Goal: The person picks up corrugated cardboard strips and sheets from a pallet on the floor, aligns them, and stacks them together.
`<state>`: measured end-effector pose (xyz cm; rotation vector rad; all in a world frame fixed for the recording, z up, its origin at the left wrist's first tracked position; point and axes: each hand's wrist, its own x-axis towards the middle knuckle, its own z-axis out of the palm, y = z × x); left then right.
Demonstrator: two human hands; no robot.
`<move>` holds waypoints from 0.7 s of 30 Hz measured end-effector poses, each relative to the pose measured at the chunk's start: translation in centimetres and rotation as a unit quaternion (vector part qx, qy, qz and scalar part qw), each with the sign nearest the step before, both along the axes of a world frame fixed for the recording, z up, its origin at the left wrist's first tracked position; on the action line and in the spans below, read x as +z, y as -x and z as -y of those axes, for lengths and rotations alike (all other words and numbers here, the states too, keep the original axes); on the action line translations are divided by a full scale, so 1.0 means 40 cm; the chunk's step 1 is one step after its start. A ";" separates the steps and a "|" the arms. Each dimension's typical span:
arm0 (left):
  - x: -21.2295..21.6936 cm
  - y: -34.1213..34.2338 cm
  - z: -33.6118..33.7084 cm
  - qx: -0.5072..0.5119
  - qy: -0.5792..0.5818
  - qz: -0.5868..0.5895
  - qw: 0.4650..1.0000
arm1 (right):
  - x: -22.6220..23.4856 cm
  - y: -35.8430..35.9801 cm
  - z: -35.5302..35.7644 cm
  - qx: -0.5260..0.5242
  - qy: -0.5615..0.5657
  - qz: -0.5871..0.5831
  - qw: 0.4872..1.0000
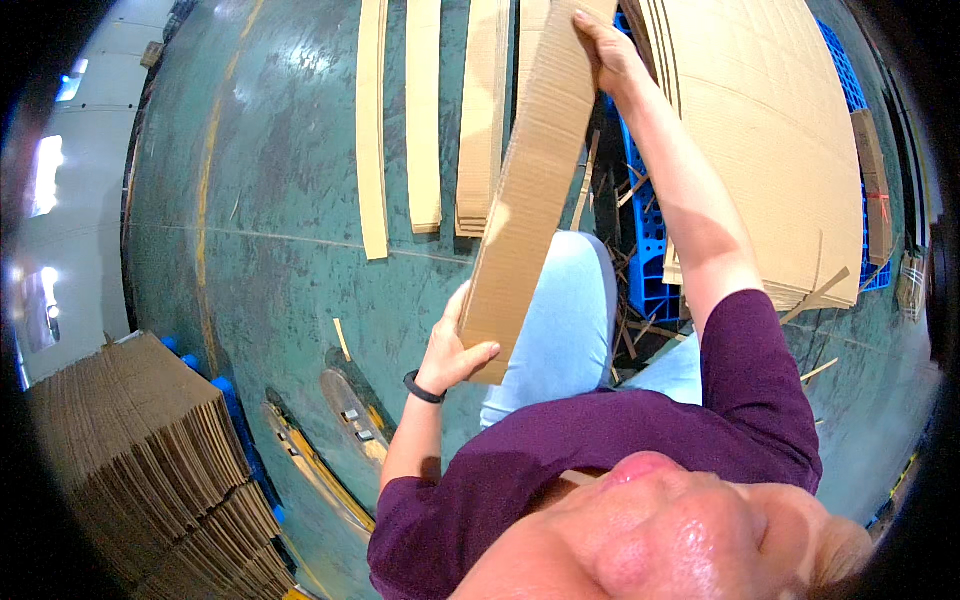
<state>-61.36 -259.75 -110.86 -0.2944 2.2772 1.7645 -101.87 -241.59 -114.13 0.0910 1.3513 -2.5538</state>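
Note:
A long, narrow cardboard strip [535, 190] slants up and to the right in front of me, held at both ends. Low on it, my left hand [455, 345] grips one edge, thumb across the face and fingers out of sight behind. My right hand [607, 52] has hold of the far end, thumb on the near face. Left of the strip, piles of similar cardboard strips [424, 130] lie side by side on the green floor [290, 180]. The pile nearest the held strip [483, 120] is thicker and partly covered by it.
To the right, a stack of large cardboard sheets [770, 140] rests on a blue pallet [650, 270], with thin cardboard scraps [640, 340] beside it. Another tall cardboard stack [150, 440] stands at lower left. Yellow pallet-truck forks [310, 460] reach along the floor near it.

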 end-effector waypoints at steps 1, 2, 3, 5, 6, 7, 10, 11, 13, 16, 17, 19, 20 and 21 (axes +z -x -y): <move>-0.039 0.017 0.013 0.010 -0.017 -0.016 1.000 | 0.007 0.013 0.036 -0.006 -0.008 -0.001 1.000; -0.074 0.058 0.017 0.008 -0.039 -0.034 0.999 | -0.058 0.096 0.048 -0.001 0.006 -0.040 0.999; -0.108 0.098 0.023 0.011 -0.057 -0.050 0.997 | -0.095 0.152 0.070 0.000 -0.003 -0.061 0.998; -0.180 0.170 0.023 0.022 -0.093 -0.061 0.993 | -0.129 0.166 0.109 0.018 -0.040 -0.081 0.996; -0.212 0.209 0.017 0.032 -0.118 -0.062 0.991 | -0.115 0.114 0.127 0.003 -0.175 -0.103 0.979; -0.245 0.248 0.009 0.042 -0.142 -0.062 0.987 | -0.180 0.125 0.149 0.022 -0.193 -0.110 0.975; -0.382 0.348 -0.032 0.087 -0.243 -0.053 0.965 | -0.335 0.071 0.159 0.041 -0.298 -0.054 0.952; -0.431 0.366 -0.037 0.105 -0.245 -0.043 0.963 | -0.369 0.029 0.164 0.070 -0.295 -0.019 0.953; -0.515 0.400 -0.021 0.103 -0.257 0.004 0.961 | -0.440 -0.040 0.160 0.103 -0.291 0.067 0.949; -0.576 0.420 -0.020 0.103 -0.283 0.015 0.953 | -0.558 -0.079 0.155 0.107 -0.349 0.116 0.924; -0.583 0.417 -0.023 0.102 -0.276 0.006 0.956 | -0.569 -0.090 0.158 0.088 -0.335 0.120 0.930; -0.597 0.425 -0.021 0.110 -0.280 0.019 0.954 | -0.583 -0.085 0.160 0.074 -0.319 0.109 0.939; -0.599 0.437 -0.027 0.107 -0.285 0.026 0.952 | -0.576 -0.077 0.152 0.076 -0.319 0.097 0.940; -0.601 0.452 -0.034 0.103 -0.290 0.032 0.951 | -0.565 -0.072 0.142 0.077 -0.319 0.084 0.941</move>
